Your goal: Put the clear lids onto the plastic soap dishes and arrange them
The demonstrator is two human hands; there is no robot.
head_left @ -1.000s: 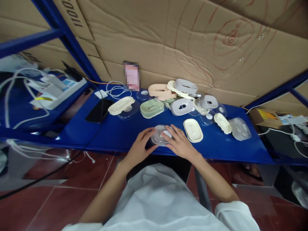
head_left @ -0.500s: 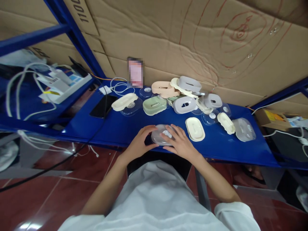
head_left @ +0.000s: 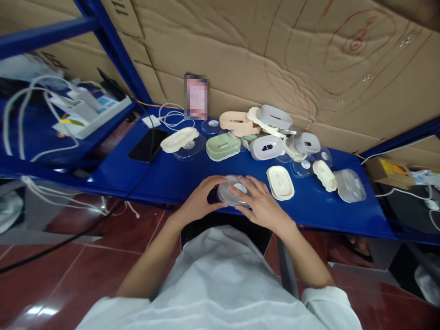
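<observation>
Between my hands, at the front edge of the blue table, is a grey oval box with a clear lid [head_left: 233,191] and a round white sticker on top. My left hand [head_left: 205,198] curves round its left side, fingertips and thumb against the rim. Over its right side lies my right hand [head_left: 257,197], fingers spread on the lid and thumb at the near edge. To the right, a cream oval tray [head_left: 281,183] rests flat. Behind it sit a pale lilac box [head_left: 267,148], a green box [head_left: 223,146] and a peach box [head_left: 238,123].
Clear lids [head_left: 302,166] and another cream tray [head_left: 324,176] lie to the right, beside a lidded grey box [head_left: 349,185]. On the left are a black phone [head_left: 148,145], a white charger [head_left: 151,121] and a dangling cable. A cardboard wall [head_left: 220,41] stands behind the blue table [head_left: 165,178].
The view has shifted slightly. Both hands stay around the grey lidded box, with hardly any change in their grip.
</observation>
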